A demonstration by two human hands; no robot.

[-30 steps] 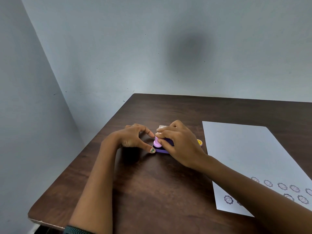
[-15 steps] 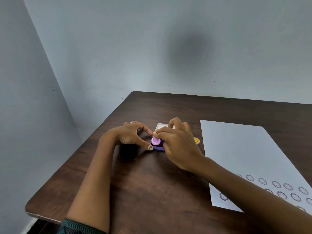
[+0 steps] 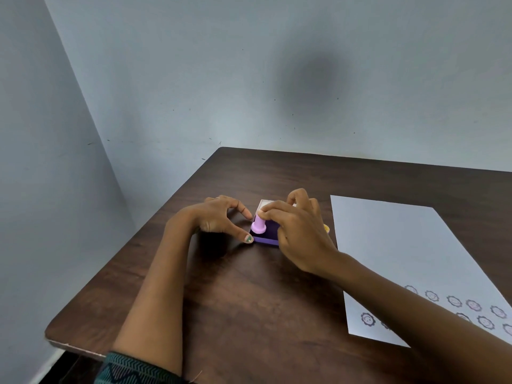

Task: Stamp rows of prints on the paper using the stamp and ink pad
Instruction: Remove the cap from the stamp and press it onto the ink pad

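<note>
Stamp (image 3: 259,225), a small pink one with a flared round base, stands upright on the dark purple ink pad (image 3: 268,234) near the middle of the dark wooden tabletop (image 3: 249,300). Its top is pinched between the fingertips of the right hand (image 3: 297,231), which arches over the pad from the right and covers most of the pad's far and right side. The left hand (image 3: 219,220) holds nothing; it rests on the tabletop just left of the pad with fingers spread, its thumb tip lying against the pad's near-left corner and its index fingertip close to the pad's far-left side, so the two digits bracket that edge. The thumbnail carries chipped green polish. Behind the pad a pale, whitish edge shows, likely the pad's opened lid, though most of it is hidden by the right hand. A small yellow object (image 3: 327,228) peeks out just beyond the right hand; what it is cannot be told. To the right lies the white paper (image 3: 401,250), well apart from the pad, its upper part blank and its near end carrying two rows of round, scallop-edged purple prints (image 3: 454,301), partly covered by the right forearm. A patterned teal sleeve (image 3: 133,370) shows at the left arm's lower end. Pale blue-grey walls (image 3: 194,79) meet in a corner behind the tabletop.
</note>
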